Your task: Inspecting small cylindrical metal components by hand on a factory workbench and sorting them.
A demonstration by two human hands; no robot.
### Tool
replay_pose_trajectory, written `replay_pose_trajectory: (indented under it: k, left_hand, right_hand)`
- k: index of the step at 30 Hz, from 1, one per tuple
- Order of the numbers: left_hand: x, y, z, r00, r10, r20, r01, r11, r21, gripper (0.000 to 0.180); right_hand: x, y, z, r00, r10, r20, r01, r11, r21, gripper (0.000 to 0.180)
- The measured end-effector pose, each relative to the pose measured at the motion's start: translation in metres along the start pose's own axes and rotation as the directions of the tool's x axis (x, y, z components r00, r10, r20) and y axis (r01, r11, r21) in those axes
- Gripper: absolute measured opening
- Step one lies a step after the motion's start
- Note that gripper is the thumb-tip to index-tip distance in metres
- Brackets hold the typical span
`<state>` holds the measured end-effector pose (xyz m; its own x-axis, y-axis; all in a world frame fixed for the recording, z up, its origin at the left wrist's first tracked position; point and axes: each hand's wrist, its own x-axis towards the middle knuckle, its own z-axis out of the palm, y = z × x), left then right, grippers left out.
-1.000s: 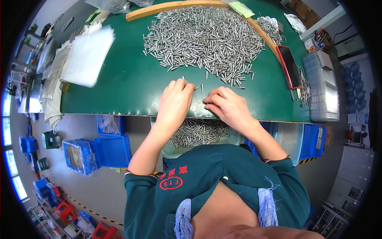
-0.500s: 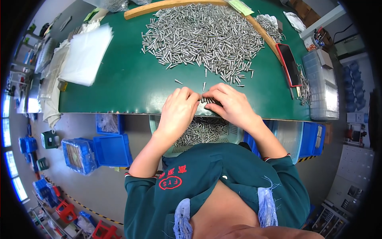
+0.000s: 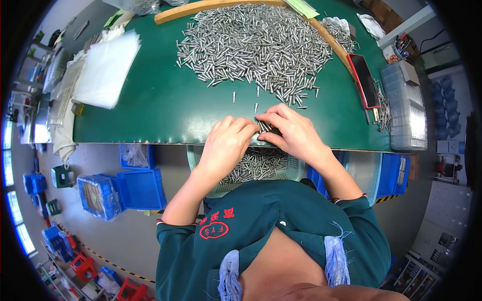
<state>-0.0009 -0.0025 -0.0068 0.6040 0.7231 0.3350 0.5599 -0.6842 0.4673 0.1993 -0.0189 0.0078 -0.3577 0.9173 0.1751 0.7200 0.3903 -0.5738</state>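
A large heap of small, silvery metal pins (image 3: 256,45) with stepped ends covers the back of the green table (image 3: 160,100). Close to the table's front edge, my right hand (image 3: 296,133) is closed around several of these pins (image 3: 263,126) lying side by side between thumb and fingers. My left hand (image 3: 226,145) has its fingers curled and pressed together, their tips close to that bunch; whatever they pinch is hidden. Ahead of my hands lie a few single pins, one loose pin (image 3: 234,97) on the left and another pin (image 3: 256,109) just beyond my fingertips.
A curved wooden strip (image 3: 331,40) borders the heap. White sheets (image 3: 108,70) lie at left; a red-framed phone (image 3: 364,80) and a clear plastic case (image 3: 405,110) at right. Below the table edge, a pale green basket (image 3: 296,170) contains more pins. Blue bins (image 3: 140,188) stand on the floor.
The loose pin at left has turned from slanting to pointing away from me and shifted slightly right. My left hand has drawn back a little; my right hand stays almost in place.
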Motion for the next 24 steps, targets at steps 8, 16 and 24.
replay_pose_trajectory:
  k: [8,16,24]
  left_hand:
    - [-0.008,0.005,-0.003,0.996,-0.09,0.003,0.09,0.996,-0.001,0.017]
    - [-0.029,0.014,-0.007,0.82,-0.333,0.465,0.572,0.451,-0.685,0.02]
    - [-0.032,0.007,0.027,0.633,-0.025,0.774,0.619,-0.583,-0.526,0.039]
  right_hand:
    - [0.002,0.002,0.007,0.993,-0.11,-0.053,0.101,0.984,-0.147,0.03]
    - [-0.001,0.004,0.007,0.988,-0.14,-0.066,0.124,0.971,-0.203,0.02]
    - [-0.022,-0.009,-0.001,0.992,-0.109,0.057,0.114,0.989,-0.091,0.021]
